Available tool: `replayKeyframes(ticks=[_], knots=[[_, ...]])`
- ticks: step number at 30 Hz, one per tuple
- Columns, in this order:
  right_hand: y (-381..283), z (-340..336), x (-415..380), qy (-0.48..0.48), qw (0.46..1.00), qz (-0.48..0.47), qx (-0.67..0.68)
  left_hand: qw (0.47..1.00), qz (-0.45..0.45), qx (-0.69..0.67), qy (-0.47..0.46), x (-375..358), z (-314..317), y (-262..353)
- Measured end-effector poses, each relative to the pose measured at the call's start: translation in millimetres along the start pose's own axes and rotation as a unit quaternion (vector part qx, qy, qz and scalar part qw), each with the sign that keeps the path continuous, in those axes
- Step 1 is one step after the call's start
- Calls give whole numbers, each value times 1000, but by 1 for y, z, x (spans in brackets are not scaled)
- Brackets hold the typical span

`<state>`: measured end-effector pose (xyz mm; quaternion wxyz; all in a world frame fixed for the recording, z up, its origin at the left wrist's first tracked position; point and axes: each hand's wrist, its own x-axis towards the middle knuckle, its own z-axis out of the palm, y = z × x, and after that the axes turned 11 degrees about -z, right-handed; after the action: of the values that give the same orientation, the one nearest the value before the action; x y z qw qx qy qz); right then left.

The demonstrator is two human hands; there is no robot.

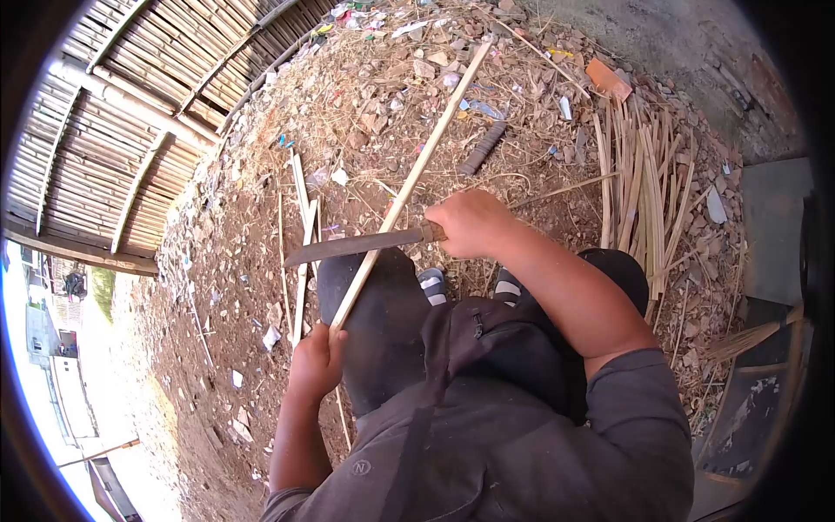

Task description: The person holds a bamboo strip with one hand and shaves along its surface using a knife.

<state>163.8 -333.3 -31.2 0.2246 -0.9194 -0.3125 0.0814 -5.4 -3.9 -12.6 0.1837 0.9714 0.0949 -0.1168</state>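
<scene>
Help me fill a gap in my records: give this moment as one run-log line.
left hand: holds pale strip; right hand: holds knife; knife: crosses strip, contact unclear; strip pile: ground, right

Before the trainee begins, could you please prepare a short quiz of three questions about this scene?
1. Which hand holds the machete?
2. True or false: the left hand is empty.
3. The orange brick piece lies nearest to: A) the machete; B) the pile of split strips; C) the bamboo panel.

Key: 1. The right hand. 2. False; it holds a long wooden strip. 3. B.
</scene>
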Motion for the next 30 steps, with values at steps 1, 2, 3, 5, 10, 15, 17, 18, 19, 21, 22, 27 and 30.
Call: replayKeyframes(ticks=[1, 2, 3, 5, 10, 15, 17, 18, 19, 21, 22, 27, 30], knots=[[13, 7, 2, 13, 1000, 8, 25, 1000, 4, -9, 1, 1, 3, -1], [25, 11, 1, 24, 998, 16, 47, 1000, 7, -22, 2, -2, 7, -1], [36, 6, 3, 32, 994, 67, 82, 1000, 3, -9, 1, 0, 6, 0], [46, 11, 4, 53, 996, 37, 62, 1000, -8, 22, -2, 3, -2, 4], [10, 8, -2, 45, 998, -28, -26, 1000, 3, 14, 4, 3, 1, 0], [48, 7, 6, 20, 995, 75, 69, 1000, -4, 0, 2, 6, 5, 4], [42, 4, 4, 51, 995, 47, 74, 1000, -11, 17, 3, 5, 5, -2], [37, 5, 3, 67, 994, 36, 80, 999, -14, 29, 2, 5, 3, -4], [33, 10, 3, 85, 995, 0, 44, 999, -12, 32, 3, 4, 1, -2], [10, -2, -3, 38, 999, -19, -11, 999, -10, 34, 1, 1, 0, 1], [2, -6, -6, 11, 999, -30, -38, 1000, -1, 30, 8, 3, 2, 0], [45, -5, -3, 31, 996, 73, 41, 998, 10, 50, 28, 2, 1, 7], [27, -7, -3, 39, 997, 45, 44, 999, 5, 42, 26, 2, 6, -1]])
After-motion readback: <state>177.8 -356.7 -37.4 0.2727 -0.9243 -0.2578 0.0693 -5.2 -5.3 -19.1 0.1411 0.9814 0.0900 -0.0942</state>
